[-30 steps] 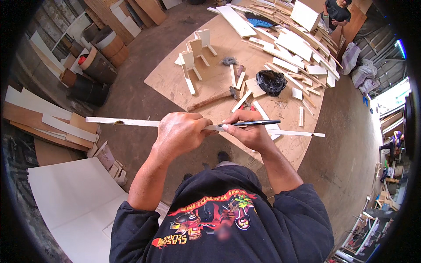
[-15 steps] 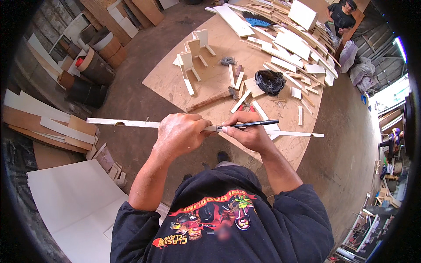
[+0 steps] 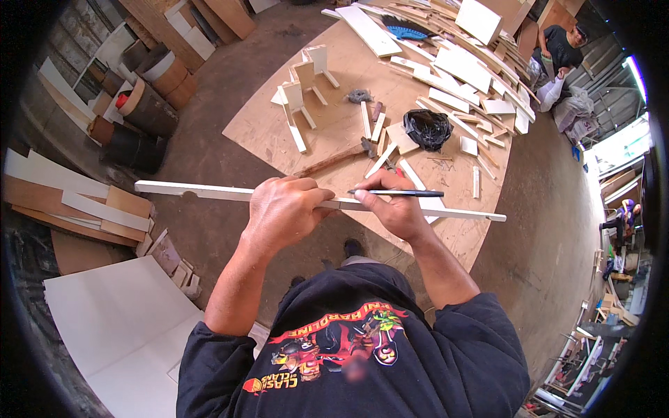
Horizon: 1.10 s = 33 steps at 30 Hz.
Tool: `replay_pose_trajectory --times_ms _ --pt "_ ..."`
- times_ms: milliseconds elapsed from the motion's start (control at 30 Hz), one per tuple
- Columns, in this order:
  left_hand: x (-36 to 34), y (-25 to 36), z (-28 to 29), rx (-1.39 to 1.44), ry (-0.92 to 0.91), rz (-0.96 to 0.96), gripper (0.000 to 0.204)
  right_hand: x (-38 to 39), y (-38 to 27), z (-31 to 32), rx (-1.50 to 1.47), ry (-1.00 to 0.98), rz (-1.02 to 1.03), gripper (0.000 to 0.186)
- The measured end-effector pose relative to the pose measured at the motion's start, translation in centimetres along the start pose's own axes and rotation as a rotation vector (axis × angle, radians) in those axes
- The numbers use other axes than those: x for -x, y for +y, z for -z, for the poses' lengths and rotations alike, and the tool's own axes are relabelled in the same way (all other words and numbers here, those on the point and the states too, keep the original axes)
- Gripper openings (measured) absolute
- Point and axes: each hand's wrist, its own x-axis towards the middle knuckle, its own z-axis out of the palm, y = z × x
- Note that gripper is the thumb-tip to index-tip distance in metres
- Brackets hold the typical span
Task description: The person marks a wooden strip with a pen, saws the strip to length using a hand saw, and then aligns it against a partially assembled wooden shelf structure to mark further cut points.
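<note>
A long, thin white-faced wooden strip (image 3: 223, 191) lies across in front of my chest, above the floor and the near edge of the table. My left hand (image 3: 284, 214) is closed around it left of its middle. In my right hand (image 3: 394, 210) is a black pen (image 3: 418, 193), pinched between thumb and fingers, its tip to the left just above the strip. That hand also rests against the strip, which runs on beneath it to the right. A darker mark or patch shows on the strip between my hands.
A plywood table (image 3: 258, 132) ahead bears a hammer (image 3: 334, 159), a black plastic bag (image 3: 427, 130), small wooden frames (image 3: 296, 97) and a heap of wood offcuts (image 3: 463, 70). White panels (image 3: 118, 313) lie at lower left. Another person (image 3: 559, 49) is at the far right.
The pen tip has lifted slightly off the strip. The strip has turned a little and shifted slightly left. The person at the far right has moved.
</note>
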Motion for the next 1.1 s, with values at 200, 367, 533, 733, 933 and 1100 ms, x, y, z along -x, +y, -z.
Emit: replay_pose_trajectory --times_ms 200,367,533,733,933,1100 --pt "0.1 -0.8 -0.5 0.004 0.121 -0.01 0.031 -0.3 -0.3 -0.1 0.319 -0.005 -0.06 0.015" --pt "-0.5 -1.5 -1.5 -0.028 0.268 -0.094 0.034 0.4 -0.2 -1.2 0.553 0.094 -0.043 0.015" --pt "2.7 -2.8 -5.3 0.217 1.102 -0.012 0.055 -0.2 -1.0 -3.3 0.48 0.258 -0.068 0.015" --pt "-1.8 -0.8 -6.4 1.35 0.862 0.389 0.081 0.4 -1.1 -5.8 0.414 0.322 -0.075 0.016" --pt "-3.9 -1.7 -6.2 1.536 1.097 0.431 0.064 0.5 -1.5 -6.3 0.323 0.366 0.091 0.025" --pt "-4.1 -1.1 -4.8 1.638 1.027 0.434 0.054 1.0 -2.6 -5.7 -0.066 0.343 0.129 0.019"
